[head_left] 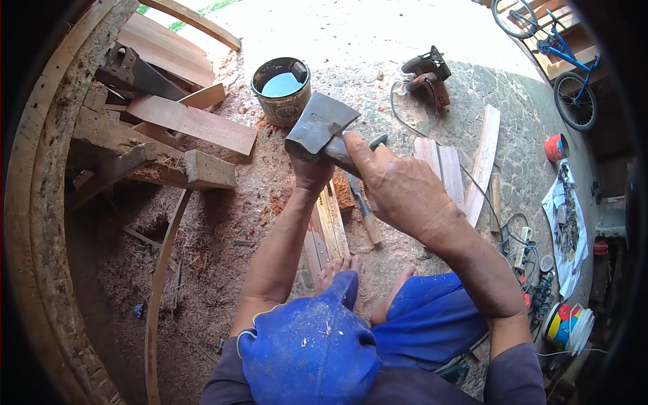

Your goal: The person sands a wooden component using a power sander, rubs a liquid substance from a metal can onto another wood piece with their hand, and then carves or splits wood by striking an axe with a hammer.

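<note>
At twelve o'clock the axe [322, 125] was up off the floor [364, 74], the right hand [398, 182] clamped around its handle [341, 154], while the left hand [312, 173] was mostly hidden beneath it at six o'clock from the blade, so I could not tell its grip. The axe was already whole and not yet set down, so the handling seemed under way, though whether its edge was finished could not be judged. Liquid stood in the bucket [283, 111] at eleven o'clock, and a power saw [430, 81] rested at one.
</note>
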Demonstrator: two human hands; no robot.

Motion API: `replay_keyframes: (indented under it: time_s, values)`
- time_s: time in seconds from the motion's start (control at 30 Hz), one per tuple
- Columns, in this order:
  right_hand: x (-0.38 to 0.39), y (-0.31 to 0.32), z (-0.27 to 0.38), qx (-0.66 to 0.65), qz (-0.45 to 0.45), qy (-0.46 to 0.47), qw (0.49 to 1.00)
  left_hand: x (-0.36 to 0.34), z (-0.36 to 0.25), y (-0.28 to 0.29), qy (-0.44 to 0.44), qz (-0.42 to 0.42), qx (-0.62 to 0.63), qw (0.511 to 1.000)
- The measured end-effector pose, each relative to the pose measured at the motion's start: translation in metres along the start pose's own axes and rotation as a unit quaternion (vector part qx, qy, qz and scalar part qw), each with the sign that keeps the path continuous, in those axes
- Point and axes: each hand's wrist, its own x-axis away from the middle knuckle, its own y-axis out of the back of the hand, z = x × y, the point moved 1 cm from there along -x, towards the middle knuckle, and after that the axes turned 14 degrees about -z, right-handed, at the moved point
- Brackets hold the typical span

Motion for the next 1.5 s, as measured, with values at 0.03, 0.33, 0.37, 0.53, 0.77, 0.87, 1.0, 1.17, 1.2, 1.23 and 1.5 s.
replay_keyframes:
  time_s: [0.03,0.33,0.37,0.53,0.77,0.87,1.0,1.17,1.2,1.23,1.5]
  values:
    - [0.0,0.001,-0.001,-0.022,-0.01,0.003,1.0,-0.001,0.005,-0.001,-0.012,-0.008,0.001,1.0]
    - [-0.036,0.064,0.006,-0.222,-0.258,0.054,0.939,-0.011,0.016,0.003,0.125,-0.038,0.059,0.99]
    - [-0.037,0.06,0.006,-0.184,-0.257,0.05,0.947,-0.008,0.019,0.002,0.151,-0.029,0.068,0.986]
    - [-0.022,-0.015,-0.017,-0.078,0.046,-0.038,0.995,0.001,0.005,-0.013,0.137,-0.036,0.14,0.98]
    - [-0.03,0.04,-0.004,-0.176,-0.153,0.032,0.972,-0.023,0.032,-0.02,0.184,-0.038,0.069,0.98]
    - [-0.048,0.076,0.0,-0.19,-0.292,0.08,0.934,-0.012,0.031,-0.019,0.174,-0.08,0.114,0.975]
    - [-0.05,0.046,-0.005,-0.078,-0.169,0.03,0.982,-0.009,0.024,-0.013,0.181,-0.041,0.09,0.978]
    - [-0.026,-0.003,-0.024,-0.081,0.049,-0.021,0.995,0.007,0.014,-0.02,0.144,-0.075,0.184,0.969]
    - [-0.022,0.005,-0.02,-0.079,0.051,-0.016,0.995,0.002,0.008,-0.016,0.105,-0.072,0.146,0.981]
    - [-0.024,0.014,-0.018,-0.13,0.008,0.004,0.992,-0.005,0.023,-0.015,0.152,-0.059,0.143,0.976]
    - [-0.061,0.066,0.0,-0.201,-0.319,0.065,0.924,-0.007,0.026,-0.01,0.201,-0.014,0.078,0.976]
